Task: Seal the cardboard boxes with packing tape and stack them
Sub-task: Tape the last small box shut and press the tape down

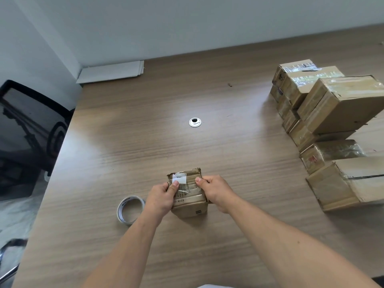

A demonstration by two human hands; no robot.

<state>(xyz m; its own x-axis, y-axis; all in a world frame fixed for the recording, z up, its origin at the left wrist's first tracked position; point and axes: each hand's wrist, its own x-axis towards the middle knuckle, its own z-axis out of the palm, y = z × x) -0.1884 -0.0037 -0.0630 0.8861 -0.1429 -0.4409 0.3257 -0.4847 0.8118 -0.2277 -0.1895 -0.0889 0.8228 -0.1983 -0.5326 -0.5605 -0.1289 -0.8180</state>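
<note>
A small brown cardboard box (190, 197) with a white label and shiny tape on top sits on the wooden table (145, 142) near its front. My left hand (163, 197) grips the box's left side, thumb pressing on the top near the label. My right hand (216, 192) grips the right side, thumb on the top edge. A roll of clear packing tape (130, 209) lies flat on the table just left of my left wrist. A stack of taped cardboard boxes (332, 113) stands at the right.
A round metal cable grommet (195, 122) sits in the table's middle. Flat white sheets (112, 71) lie at the far left corner against the wall. A black mesh office chair (31, 125) stands off the table's left edge.
</note>
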